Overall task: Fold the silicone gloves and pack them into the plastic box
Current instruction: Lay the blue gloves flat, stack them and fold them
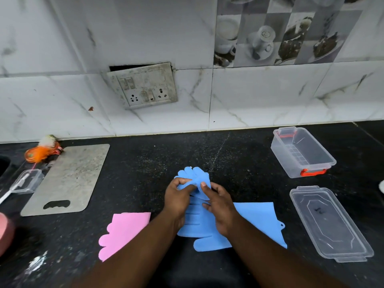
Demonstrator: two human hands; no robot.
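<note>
A blue silicone glove lies flat on the black counter in front of me. Above it, a second blue glove is lifted at its finger end. My left hand pinches that glove from the left, and my right hand pinches it from the right with thumb and forefinger. A pink glove lies flat to the lower left, untouched. The clear plastic box with orange clips stands open at the back right, with nothing in it. Its clear lid lies in front of it.
A steel cutting board lies at the left, with an orange scrub brush behind it. A small clear case sits near the sink edge. A tiled wall with a switch plate rises behind the counter.
</note>
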